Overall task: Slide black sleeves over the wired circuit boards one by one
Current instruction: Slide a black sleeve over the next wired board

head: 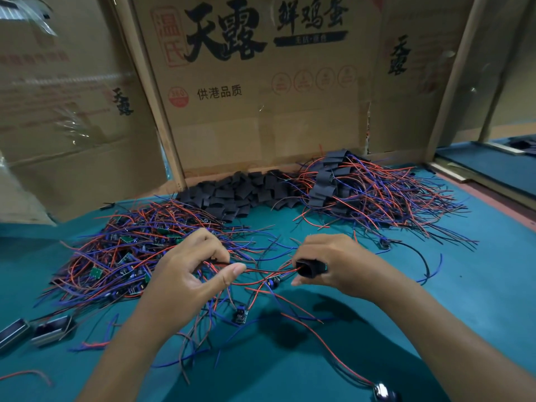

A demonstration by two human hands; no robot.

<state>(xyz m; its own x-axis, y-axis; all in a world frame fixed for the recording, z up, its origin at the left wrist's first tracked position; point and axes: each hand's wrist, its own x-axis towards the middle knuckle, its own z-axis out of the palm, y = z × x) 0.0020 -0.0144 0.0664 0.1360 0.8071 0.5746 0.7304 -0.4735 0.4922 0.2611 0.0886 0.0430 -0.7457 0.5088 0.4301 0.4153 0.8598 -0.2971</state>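
Two bare hands are feeding red and black wires into a black sleeve above a teal table.

The right hand (333, 265) is gripping the black sleeve (310, 268) with curled fingers, its open mouth facing left, while the left hand (197, 271) is pinching the wires (261, 269) running into it. A pile of unsleeved circuit boards (130, 256) is lying at left, loose sleeves (232, 192) far centre, and sleeved boards (362, 187) far right, before a cardboard box (261, 111).
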